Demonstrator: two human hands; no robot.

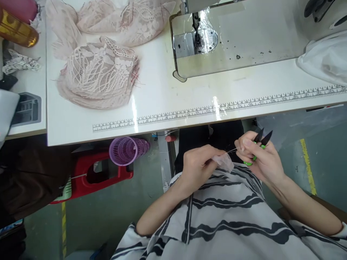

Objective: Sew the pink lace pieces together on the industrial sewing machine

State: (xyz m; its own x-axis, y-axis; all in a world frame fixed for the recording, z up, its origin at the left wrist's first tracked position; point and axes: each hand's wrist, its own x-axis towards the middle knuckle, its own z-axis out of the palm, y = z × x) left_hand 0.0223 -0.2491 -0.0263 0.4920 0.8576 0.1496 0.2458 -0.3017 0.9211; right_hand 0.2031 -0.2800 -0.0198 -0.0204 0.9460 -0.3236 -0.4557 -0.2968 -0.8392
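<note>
My left hand (199, 168) pinches a small piece of pale sheer fabric (224, 161) in front of my striped shirt. Thin thread (232, 150) runs from that fabric to my right hand (260, 155), whose fingers are closed. The right hand also holds small thread snips (267, 138) with black blades pointing up and away and green parts among the fingers. A pile of pale pink lace pieces (100, 76) lies on the white table at the left, with loose red threads at its edge. More lace fabric (141, 21) lies behind it.
A sewing machine bed (244, 36) is set in the white table (157, 97), with a printed ruler (189, 112) along the front edge. White cloth (325, 59) lies at the right. Below the table are a purple basket (123, 151) and a red stool (89, 180).
</note>
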